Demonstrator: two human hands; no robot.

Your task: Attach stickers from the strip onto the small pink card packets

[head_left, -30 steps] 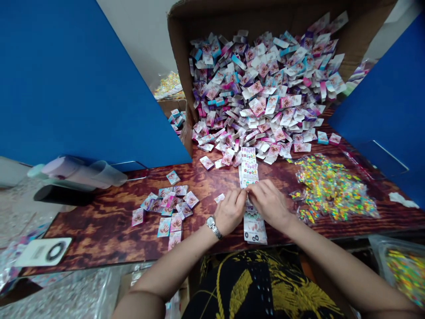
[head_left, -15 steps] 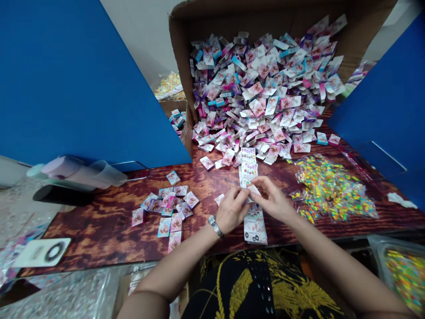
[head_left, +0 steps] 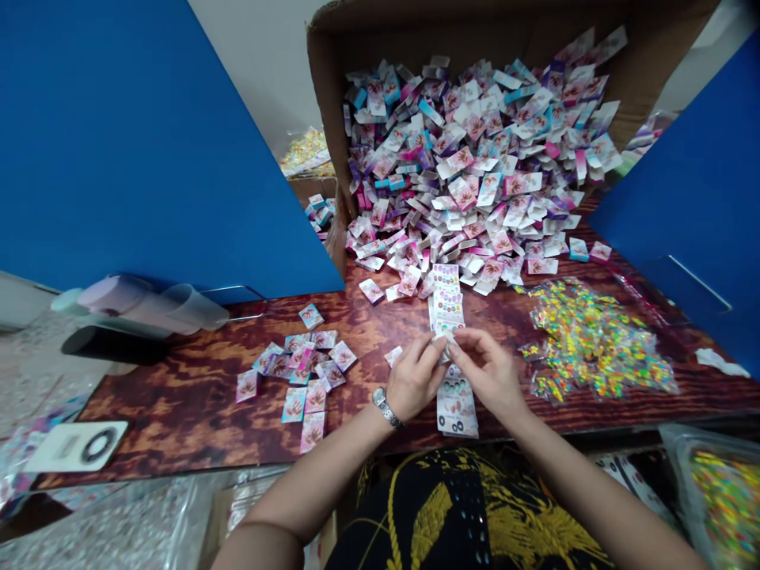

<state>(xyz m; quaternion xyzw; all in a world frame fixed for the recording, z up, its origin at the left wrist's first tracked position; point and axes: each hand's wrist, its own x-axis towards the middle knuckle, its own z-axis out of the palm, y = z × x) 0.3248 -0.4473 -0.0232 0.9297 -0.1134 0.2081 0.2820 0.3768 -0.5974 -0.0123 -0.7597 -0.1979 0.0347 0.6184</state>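
Note:
My left hand (head_left: 411, 378) and my right hand (head_left: 490, 372) meet over the middle of the table, their fingertips closed on a small paper box (head_left: 443, 340). Fingers cover most of that box, so only a pale part of it shows. Under and around my hands runs a line of printed leaflets (head_left: 456, 408), with more leaflets (head_left: 446, 299) beyond my fingertips. Just left of my left hand lies another small box (head_left: 393, 356). A loose group of small printed boxes (head_left: 298, 358) sits farther left.
A tipped cardboard carton (head_left: 326, 95) at the back spills many small open boxes (head_left: 469, 190) onto the table (head_left: 207, 412). Clear bags with colourful bits (head_left: 599, 340) lie right. Blue panels (head_left: 119, 142) flank the carton. Stacked cups (head_left: 195, 307) and a white device (head_left: 80, 446) are left.
My right hand's fingers have drawn in and lower around the small box, and its white flap shows less. The view has shifted slightly. The piles look unchanged.

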